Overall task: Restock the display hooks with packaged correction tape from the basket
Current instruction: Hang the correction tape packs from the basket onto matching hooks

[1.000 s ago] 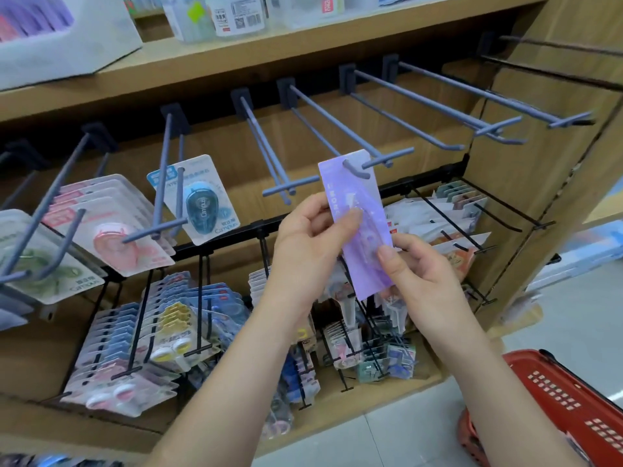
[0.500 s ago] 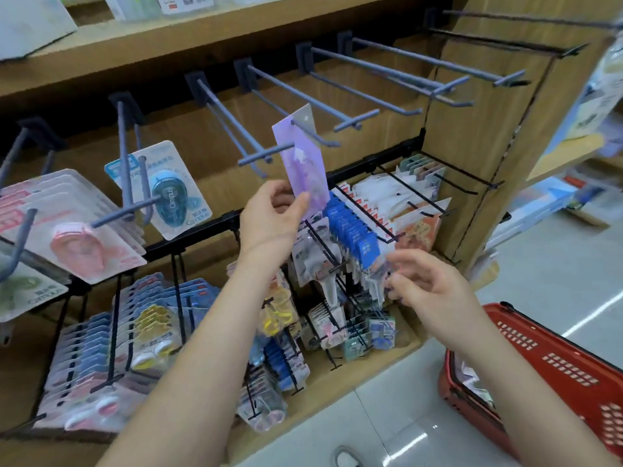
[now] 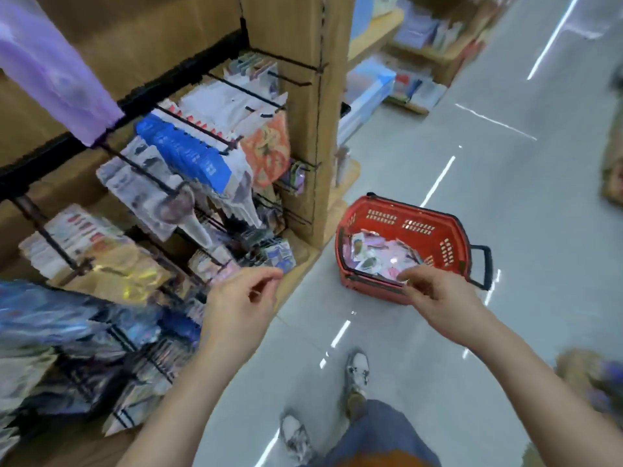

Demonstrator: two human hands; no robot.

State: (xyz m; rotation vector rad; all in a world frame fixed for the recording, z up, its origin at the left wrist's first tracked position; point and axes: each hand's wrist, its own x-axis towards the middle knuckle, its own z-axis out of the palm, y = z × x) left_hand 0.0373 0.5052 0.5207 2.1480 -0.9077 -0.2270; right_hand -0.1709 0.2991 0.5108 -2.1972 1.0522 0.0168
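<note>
Now left hand (image 3: 241,299) off purple package (image 3: 59,70)

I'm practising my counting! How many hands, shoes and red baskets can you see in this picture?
Hands: 2 (left hand, right hand)
Shoes: 2 (front shoe, back shoe)
Red baskets: 1 (red basket)
Total: 5
</note>
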